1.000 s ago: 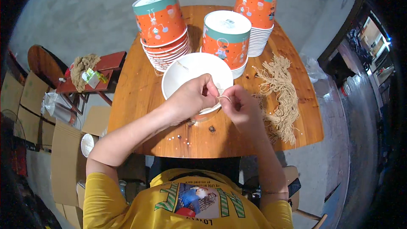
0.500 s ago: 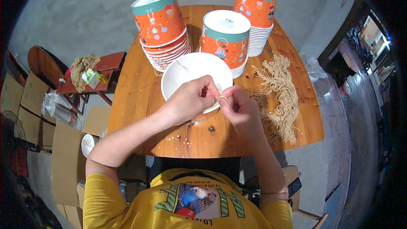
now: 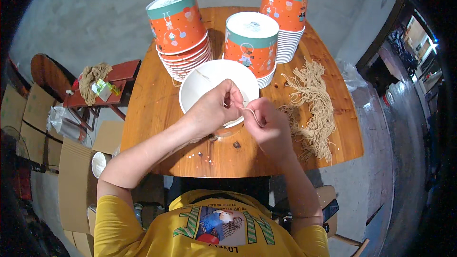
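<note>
Both my hands meet over the near right rim of a white paper bucket [image 3: 197,88], whose open mouth faces up toward me. My left hand [image 3: 214,107] pinches a beige string between thumb and fingers. Close beside it, my right hand [image 3: 268,123] grips the same string [image 3: 252,112], which curves in a small loop across its fingertips. Another bit of string lies inside the bucket near its left wall. To the right of my right hand spreads a bundle of beige strings [image 3: 316,109] on the wooden table [image 3: 152,114].
Stacks of upturned orange and green paper buckets stand behind: a left stack [image 3: 177,28], a middle one [image 3: 251,47] and a right one [image 3: 285,12]. Small white beads [image 3: 202,157] dot the table's near edge. Off to the left are a red bench [image 3: 121,74] and cardboard [image 3: 74,181].
The string loop at my right fingertips has drawn out longer and hangs lower against the fingers. Both hands stay in nearly the same place.
</note>
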`<state>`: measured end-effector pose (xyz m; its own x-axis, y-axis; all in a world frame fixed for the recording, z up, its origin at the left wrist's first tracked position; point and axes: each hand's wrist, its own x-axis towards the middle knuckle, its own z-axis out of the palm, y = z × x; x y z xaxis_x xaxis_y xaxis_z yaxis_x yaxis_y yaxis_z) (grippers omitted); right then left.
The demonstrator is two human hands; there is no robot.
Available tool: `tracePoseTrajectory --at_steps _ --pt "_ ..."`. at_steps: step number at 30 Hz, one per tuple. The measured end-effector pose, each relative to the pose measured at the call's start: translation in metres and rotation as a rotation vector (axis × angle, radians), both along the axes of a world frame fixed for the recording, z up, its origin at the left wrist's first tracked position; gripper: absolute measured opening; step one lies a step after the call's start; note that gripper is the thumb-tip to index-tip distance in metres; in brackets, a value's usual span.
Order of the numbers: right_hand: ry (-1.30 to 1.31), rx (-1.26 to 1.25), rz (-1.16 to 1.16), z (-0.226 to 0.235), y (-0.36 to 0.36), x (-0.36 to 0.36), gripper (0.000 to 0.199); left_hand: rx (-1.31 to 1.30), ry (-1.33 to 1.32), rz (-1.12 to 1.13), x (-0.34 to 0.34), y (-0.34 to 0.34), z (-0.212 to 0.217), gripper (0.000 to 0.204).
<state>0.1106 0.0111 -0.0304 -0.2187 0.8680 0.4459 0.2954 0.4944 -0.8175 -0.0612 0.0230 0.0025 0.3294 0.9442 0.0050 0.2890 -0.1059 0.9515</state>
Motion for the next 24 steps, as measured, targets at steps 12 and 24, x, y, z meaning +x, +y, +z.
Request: tracePoseTrajectory --at_steps 12,24 --pt "0.123 -0.085 0.027 -0.012 0.008 0.007 0.015 -0.323 -0.273 -0.029 -0.001 0.004 0.006 0.033" --pt "-0.092 0.184 -0.096 0.002 -0.001 0.007 0.014 -0.292 -0.202 -0.004 0.0 0.003 0.01 0.034"
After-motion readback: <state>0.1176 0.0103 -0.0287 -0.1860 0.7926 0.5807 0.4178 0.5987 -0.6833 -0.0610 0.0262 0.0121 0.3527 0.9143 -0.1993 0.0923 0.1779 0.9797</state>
